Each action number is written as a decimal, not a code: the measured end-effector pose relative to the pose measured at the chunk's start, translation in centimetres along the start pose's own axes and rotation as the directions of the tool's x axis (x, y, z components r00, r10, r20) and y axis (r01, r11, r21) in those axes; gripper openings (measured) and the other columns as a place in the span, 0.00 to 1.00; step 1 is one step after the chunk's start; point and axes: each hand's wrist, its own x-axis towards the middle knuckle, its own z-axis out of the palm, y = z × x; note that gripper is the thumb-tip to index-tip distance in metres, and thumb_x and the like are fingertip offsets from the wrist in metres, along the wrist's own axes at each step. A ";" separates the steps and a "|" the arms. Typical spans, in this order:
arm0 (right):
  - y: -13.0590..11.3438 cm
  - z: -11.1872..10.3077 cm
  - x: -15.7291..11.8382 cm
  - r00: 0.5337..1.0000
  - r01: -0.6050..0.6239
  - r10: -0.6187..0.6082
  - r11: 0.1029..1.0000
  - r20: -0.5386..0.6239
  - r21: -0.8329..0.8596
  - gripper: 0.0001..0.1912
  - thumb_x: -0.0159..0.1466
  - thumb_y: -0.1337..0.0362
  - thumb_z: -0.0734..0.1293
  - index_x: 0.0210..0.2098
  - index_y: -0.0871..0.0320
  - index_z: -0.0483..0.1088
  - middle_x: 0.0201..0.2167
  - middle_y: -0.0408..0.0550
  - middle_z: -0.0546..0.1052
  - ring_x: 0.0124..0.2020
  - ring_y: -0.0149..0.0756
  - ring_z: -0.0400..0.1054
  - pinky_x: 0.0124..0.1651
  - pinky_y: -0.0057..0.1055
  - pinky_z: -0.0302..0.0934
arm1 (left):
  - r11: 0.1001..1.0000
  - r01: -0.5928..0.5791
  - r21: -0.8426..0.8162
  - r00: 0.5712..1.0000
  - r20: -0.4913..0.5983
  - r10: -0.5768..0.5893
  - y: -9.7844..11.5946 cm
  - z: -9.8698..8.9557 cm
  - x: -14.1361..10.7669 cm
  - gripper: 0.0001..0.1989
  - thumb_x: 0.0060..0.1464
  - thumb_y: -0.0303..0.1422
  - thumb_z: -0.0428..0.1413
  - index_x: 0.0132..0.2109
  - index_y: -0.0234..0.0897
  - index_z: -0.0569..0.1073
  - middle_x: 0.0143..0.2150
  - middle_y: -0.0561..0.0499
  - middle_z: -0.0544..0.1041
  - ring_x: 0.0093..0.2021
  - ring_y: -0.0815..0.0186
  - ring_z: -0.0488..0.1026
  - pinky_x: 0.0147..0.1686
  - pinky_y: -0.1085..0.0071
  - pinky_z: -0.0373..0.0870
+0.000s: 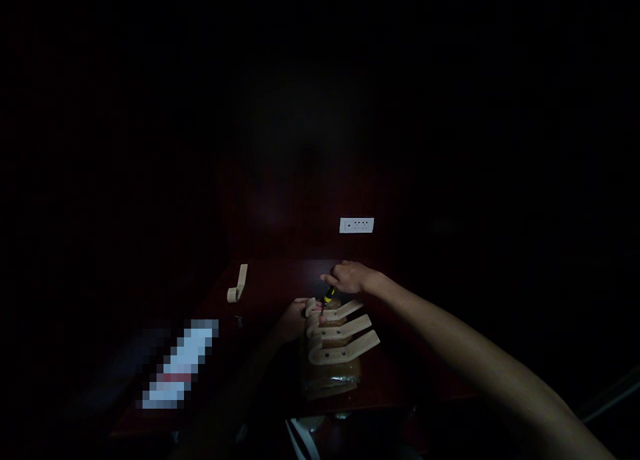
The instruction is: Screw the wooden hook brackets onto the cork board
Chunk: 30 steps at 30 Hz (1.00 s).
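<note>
My right hand (347,277) is closed round the handle of a yellow and black screwdriver (329,295), which points down at the farthest of several pale wooden hooks. My left hand (295,319) is at the curled left end of that farthest hook (333,313), its fingers pressed around it. Nearer to me, a middle hook (350,328) and a front hook (350,353) lie side by side across a brown wrapped block (327,372). Dark holes show in the hooks' flat parts.
On the dark red table (270,273), a loose wooden hook (241,283) lies at the back left, with small screws (239,321) nearer. A pixelated pale sheet (185,360) is at the left. A white socket plate (357,225) is on the back wall.
</note>
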 end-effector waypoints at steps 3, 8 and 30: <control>-0.2 0.0 -0.6 0.999 0.027 -0.033 0.989 0.041 0.147 0.24 0.67 0.53 0.50 0.50 0.63 0.65 0.44 0.59 0.74 0.43 0.43 0.70 0.42 0.33 0.59 | 1.000 0.003 0.005 1.000 0.006 -0.003 0.1 0.0 0.0 0.13 0.43 0.37 0.63 0.37 0.35 0.79 0.45 0.45 0.77 0.48 0.59 0.70 0.50 0.68 0.65; -0.2 -0.1 -1.2 0.989 0.149 -0.146 0.967 -0.026 0.206 0.16 0.66 0.60 0.55 0.49 0.61 0.62 0.40 0.53 0.75 0.36 0.35 0.69 0.39 0.27 0.59 | 0.999 -0.008 -0.039 1.000 -0.004 0.008 0.2 0.0 -0.1 0.14 0.43 0.38 0.63 0.36 0.34 0.79 0.44 0.45 0.77 0.47 0.59 0.71 0.47 0.70 0.67; -0.5 0.6 -1.4 0.955 0.296 -0.270 0.913 -0.126 0.283 0.12 0.66 0.62 0.57 0.46 0.60 0.62 0.32 0.49 0.75 0.29 0.32 0.67 0.32 0.26 0.57 | 0.994 -0.045 -0.096 0.999 0.024 0.047 0.3 0.1 -0.2 0.11 0.44 0.38 0.61 0.28 0.32 0.75 0.37 0.48 0.74 0.37 0.66 0.70 0.39 0.75 0.67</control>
